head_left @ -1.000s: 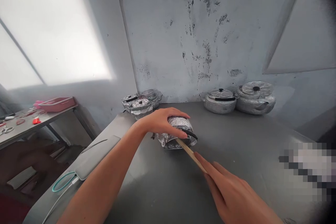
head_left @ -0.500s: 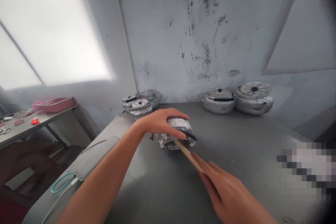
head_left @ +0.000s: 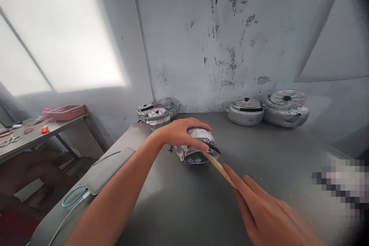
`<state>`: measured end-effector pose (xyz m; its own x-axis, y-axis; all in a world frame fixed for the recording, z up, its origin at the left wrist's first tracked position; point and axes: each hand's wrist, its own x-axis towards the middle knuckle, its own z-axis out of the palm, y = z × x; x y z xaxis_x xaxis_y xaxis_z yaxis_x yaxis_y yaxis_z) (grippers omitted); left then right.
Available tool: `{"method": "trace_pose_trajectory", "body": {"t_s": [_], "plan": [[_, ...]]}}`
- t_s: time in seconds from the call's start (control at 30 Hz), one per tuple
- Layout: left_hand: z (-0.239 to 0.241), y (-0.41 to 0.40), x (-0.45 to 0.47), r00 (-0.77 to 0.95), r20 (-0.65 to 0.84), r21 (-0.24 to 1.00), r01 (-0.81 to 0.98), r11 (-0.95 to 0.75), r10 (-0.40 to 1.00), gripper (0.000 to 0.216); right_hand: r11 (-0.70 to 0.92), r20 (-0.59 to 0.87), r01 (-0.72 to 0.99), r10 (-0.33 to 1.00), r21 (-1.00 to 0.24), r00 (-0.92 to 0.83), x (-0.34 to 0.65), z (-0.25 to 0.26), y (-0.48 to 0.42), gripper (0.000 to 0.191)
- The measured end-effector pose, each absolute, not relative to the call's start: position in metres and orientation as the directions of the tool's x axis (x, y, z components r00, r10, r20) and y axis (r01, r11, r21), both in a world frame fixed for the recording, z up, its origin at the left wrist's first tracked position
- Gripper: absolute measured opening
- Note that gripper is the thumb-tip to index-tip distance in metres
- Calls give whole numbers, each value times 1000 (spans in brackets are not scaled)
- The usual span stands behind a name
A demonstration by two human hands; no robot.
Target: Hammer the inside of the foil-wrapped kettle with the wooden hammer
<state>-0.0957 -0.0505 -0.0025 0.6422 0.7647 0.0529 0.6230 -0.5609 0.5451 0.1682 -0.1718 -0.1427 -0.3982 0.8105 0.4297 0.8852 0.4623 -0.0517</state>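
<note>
A small shiny aluminium pot (head_left: 193, 154) lies on its side on the grey metal table (head_left: 259, 150). My left hand (head_left: 181, 132) rests on top of it with the fingers wrapped round its body, beside a black handle. My right hand (head_left: 265, 211) holds a thin wooden stick (head_left: 218, 167) whose far end reaches into the pot's mouth. The fingers of my right hand are closed along the stick.
Two lidded aluminium pots (head_left: 246, 110) (head_left: 286, 107) stand at the back right by the stained wall. Several small pots (head_left: 157, 112) cluster at the back left corner. A phone (head_left: 108, 169) with a cable lies at the table's left edge. A side table with a pink tray (head_left: 66, 111) stands to the left.
The view shifted slightly, so everything sits a little to the right. Both hands keep the same hold on the pot and the stick.
</note>
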Motion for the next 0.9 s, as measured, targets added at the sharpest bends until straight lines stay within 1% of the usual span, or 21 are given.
{"method": "trace_pose_trajectory", "body": {"t_s": [0.07,0.17,0.2,0.27,0.37,0.57,0.77,0.9], "plan": [[-3,-50,-96,642,55,544,623,-562,765,64,450,398,891,829,-57,-393,168,-147,-167,36],[-3,-50,-96,643,61,538,623,-568,763,65,432,358,900,851,-62,-384,170,-151,-163,68],[-3,-50,-96,642,63,538,623,-568,764,66,424,339,904,859,-54,-383,171,-152,-162,75],[-3,-50,-96,633,63,540,629,-559,772,66,410,294,912,874,-21,-387,174,-155,-162,83],[-4,-49,-96,611,62,545,642,-540,789,65,403,252,915,883,25,-396,177,-159,-162,86],[-5,-50,-92,543,81,540,681,-495,836,65,396,212,918,895,24,-392,178,-162,-164,88],[-5,-51,-91,536,61,529,698,-483,842,67,390,275,919,879,52,-389,183,-165,-162,93],[-5,-51,-92,532,73,533,694,-484,844,65,431,301,901,853,54,-427,179,-164,-160,90]]}}
